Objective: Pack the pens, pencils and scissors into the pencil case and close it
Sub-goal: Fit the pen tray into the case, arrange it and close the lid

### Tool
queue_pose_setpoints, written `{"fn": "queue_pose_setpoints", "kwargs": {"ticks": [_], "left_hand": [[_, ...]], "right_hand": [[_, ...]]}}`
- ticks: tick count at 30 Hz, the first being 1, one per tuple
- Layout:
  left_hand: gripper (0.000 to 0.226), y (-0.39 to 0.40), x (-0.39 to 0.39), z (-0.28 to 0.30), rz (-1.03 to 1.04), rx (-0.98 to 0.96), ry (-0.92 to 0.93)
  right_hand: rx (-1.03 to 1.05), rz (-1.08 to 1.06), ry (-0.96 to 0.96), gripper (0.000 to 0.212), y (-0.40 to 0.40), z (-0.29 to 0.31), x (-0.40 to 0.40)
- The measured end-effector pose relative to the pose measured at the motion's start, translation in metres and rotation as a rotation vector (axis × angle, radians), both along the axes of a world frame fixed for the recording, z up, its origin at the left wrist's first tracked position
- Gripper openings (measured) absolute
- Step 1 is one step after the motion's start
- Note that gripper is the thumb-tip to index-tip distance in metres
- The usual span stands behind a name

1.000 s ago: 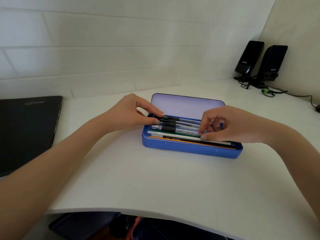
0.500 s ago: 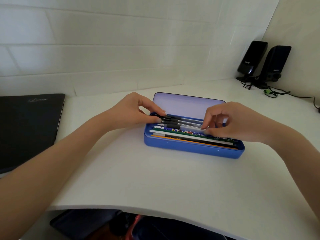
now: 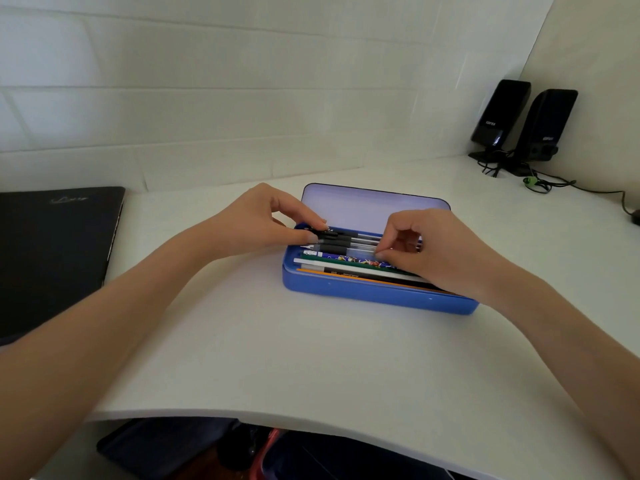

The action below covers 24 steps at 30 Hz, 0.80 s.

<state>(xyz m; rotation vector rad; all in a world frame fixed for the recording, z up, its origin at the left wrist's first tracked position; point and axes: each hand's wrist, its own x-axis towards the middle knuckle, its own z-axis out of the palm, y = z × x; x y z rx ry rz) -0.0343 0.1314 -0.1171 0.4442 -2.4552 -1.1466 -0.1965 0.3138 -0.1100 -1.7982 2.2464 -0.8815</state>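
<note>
Blue pencil case sits open on the white desk, lid tilted back. Left hand pinches the black cap ends of the pens; right hand pinches their clear barrels, fingers curled. Pencils lie along the near wall. Pens judged light, rigid, smooth, apt to roll: hold both ends. Scissors not discernible.

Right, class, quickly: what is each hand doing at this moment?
Left hand: pinching the black pens at their left ends.
Right hand: fingers curled, pinching the pens' right ends.
</note>
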Motion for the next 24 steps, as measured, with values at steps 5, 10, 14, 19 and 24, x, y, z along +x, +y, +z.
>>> {"fn": "queue_pose_setpoints", "kwargs": {"ticks": [5, 10, 14, 19, 24], "left_hand": [[0.012, -0.003, 0.0, 0.002, -0.016, 0.023, -0.022], [0.009, -0.009, 0.006, 0.007, -0.065, 0.092, -0.088], [0.015, -0.011, 0.005, 0.006, -0.087, 0.06, -0.091], [0.022, -0.012, 0.005, 0.006, -0.108, 0.033, -0.11], [0.027, -0.012, 0.005, 0.006, -0.09, 0.026, -0.082]], "right_hand": [[-0.023, -0.044, -0.003, 0.016, -0.004, -0.005, 0.002], [-0.045, -0.084, -0.004, 0.017, -0.007, -0.008, 0.007], [-0.052, -0.096, -0.016, 0.017, -0.008, -0.009, 0.009], [-0.056, -0.118, -0.043, 0.021, -0.01, -0.013, 0.009], [-0.082, -0.081, -0.063, 0.013, -0.006, -0.007, 0.008]]}}
